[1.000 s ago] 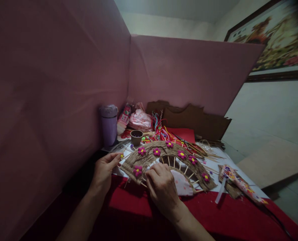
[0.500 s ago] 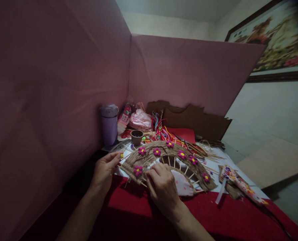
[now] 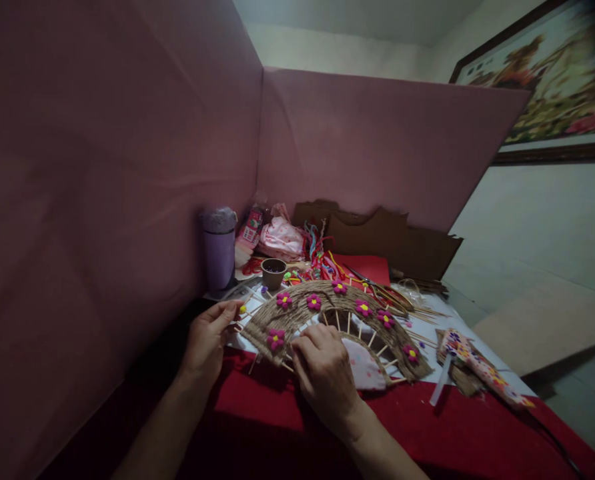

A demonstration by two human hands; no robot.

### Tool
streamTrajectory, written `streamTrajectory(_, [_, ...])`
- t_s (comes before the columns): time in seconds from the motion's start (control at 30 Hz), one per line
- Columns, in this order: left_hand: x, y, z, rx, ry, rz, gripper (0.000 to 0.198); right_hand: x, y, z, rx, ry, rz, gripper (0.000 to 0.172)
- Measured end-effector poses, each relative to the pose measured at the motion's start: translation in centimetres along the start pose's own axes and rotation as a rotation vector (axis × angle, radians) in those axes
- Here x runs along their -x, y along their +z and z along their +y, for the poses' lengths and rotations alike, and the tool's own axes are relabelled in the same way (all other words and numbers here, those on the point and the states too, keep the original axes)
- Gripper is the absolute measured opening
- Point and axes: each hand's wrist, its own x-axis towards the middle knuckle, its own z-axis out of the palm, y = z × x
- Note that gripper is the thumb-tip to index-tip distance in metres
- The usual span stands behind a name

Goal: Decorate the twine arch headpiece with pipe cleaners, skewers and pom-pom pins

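A fan-shaped craft (image 3: 297, 313) of brown twine woven over thin sticks lies before me, dotted with several magenta flowers with yellow centres. Its lower middle carries a pale pink patterned cloth (image 3: 365, 367). At the fan's left edge, my left hand (image 3: 205, 340) is closed, thumb and fingertips pinching beside a small yellow bead (image 3: 243, 309) at a stick's end. My right hand (image 3: 325, 373) curls over the inner curve of the fan, closed on it; its fingertips are partly hidden.
Behind the fan stand a brown cup (image 3: 273, 275), a purple tumbler (image 3: 218, 250) and colourful cords (image 3: 322, 257). Scissors (image 3: 385, 293) and loose sticks lie at the back right. A flower-patterned glue gun (image 3: 477, 363) with a cable rests at right. Pink panels (image 3: 367, 147) enclose the back and left.
Almost nothing differs. My left fingertips have shifted very slightly at the yellow bead; my right hand and the fan stay in place.
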Motion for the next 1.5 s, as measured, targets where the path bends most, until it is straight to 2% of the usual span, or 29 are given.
streamTrajectory(0.37, [-0.2, -0.2, -0.3, -0.049, 0.145, 0.145, 0.035, 0.1, 0.1, -0.1, -0.002, 0.017, 0.006, 0.016])
streamTrajectory(0.63, [-0.6, -0.3, -0.8, -0.118, 0.118, 0.103, 0.043, 0.1, 0.1, 0.1, -0.004, 0.014, 0.007, 0.017])
streamTrajectory(0.93, [-0.6, -0.5, -0.8, -0.179, 0.24, 0.186, 0.035, -0.1, 0.1, -0.1, -0.011, 0.026, 0.019, 0.017])
streamTrajectory(1.07, [-0.6, -0.6, -0.6, -0.111, 0.311, 0.246, 0.023, 0.0, 0.0, -0.1, -0.013, 0.022, 0.021, 0.016])
streamTrajectory(1.33, [-0.1, -0.5, 0.0, 0.03, 0.221, 0.191, 0.02, -0.1, -0.1, -0.1, -0.019, 0.033, 0.025, 0.017])
streamTrajectory(1.43, [0.2, -0.3, 0.3, 0.077, 0.235, 0.168, 0.017, -0.1, -0.1, -0.1, -0.009, 0.029, 0.027, 0.017])
streamTrajectory(1.5, [0.2, -0.2, 0.4, 0.084, 0.262, 0.195, 0.016, -0.1, -0.1, -0.1, -0.006, 0.031, 0.023, 0.017])
